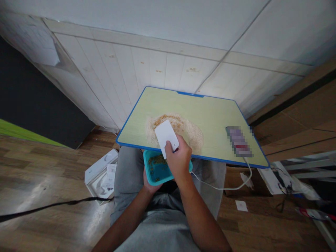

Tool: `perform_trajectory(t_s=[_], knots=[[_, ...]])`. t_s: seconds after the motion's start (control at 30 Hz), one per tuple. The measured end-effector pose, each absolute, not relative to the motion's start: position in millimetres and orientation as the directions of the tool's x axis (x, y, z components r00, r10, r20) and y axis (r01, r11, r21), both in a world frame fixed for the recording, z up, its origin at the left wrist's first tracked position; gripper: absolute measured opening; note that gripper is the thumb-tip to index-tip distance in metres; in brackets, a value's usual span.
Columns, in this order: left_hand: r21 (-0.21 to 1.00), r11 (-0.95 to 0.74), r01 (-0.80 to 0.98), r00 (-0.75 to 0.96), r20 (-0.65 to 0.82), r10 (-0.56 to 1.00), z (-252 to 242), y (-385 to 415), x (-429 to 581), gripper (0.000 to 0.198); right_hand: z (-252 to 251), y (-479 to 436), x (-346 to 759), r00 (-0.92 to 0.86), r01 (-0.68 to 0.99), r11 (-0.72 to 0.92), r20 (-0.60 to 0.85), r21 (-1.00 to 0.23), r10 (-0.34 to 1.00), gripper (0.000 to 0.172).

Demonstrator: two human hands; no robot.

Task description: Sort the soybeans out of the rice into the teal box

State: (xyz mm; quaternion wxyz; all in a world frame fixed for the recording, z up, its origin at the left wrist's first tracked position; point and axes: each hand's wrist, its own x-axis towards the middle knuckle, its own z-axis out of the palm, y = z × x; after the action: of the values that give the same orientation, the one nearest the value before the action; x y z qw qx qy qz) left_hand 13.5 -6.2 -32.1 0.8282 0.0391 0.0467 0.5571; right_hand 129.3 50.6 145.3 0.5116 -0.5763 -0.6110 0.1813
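My right hand (179, 156) grips a flat white rectangular card-like piece (166, 134), thumb on top, slanting over the table's near edge. Beneath and behind it spreads a pile of pale grains (193, 134), with golden-brown kernels (160, 120) gathered at its far left side. My left hand (150, 182) is wrapped under the near left corner of a turquoise plastic tub (154, 182), held in my lap just below the table edge. Small yellowish-green beans or kernels (155, 160) lie inside the tub. My right forearm and the white piece hide part of the tub.
The small yellow-green table (210, 112) has a blue rim and stands against a white wall. A phone (238, 141) with a white cable (223, 189) lies at its right. Cardboard boxes (301, 115) stand at right; an open white box (101, 175) sits on the floor at left.
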Motion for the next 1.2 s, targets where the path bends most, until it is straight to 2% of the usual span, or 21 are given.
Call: perform_trajectory(t_s=[0.33, 0.63, 1.0, 1.2], knots=[[0.085, 0.403, -0.911, 0.4, -0.048, 0.915, -32, -1, 16, 0.078, 135, 40, 154, 0.331, 0.542, 0.166, 0.391, -0.824, 0.858, 0.027], [0.074, 0.39, -0.918, 0.388, -0.042, 0.921, -19, 0, 19, 0.073, 137, 31, 168, 0.399, 0.555, 0.118, 0.388, -0.823, 0.83, 0.027], [0.124, 0.392, -0.912, 0.385, -0.077, 0.92, -46, -6, 10, 0.072, 150, 66, 128, 0.244, 0.54, 0.275, 0.461, -0.795, 0.853, 0.018], [0.136, 0.393, -0.91, 0.384, -0.084, 0.919, -44, -8, 7, 0.067, 148, 76, 118, 0.21, 0.577, 0.257, 0.445, -0.775, 0.871, 0.018]])
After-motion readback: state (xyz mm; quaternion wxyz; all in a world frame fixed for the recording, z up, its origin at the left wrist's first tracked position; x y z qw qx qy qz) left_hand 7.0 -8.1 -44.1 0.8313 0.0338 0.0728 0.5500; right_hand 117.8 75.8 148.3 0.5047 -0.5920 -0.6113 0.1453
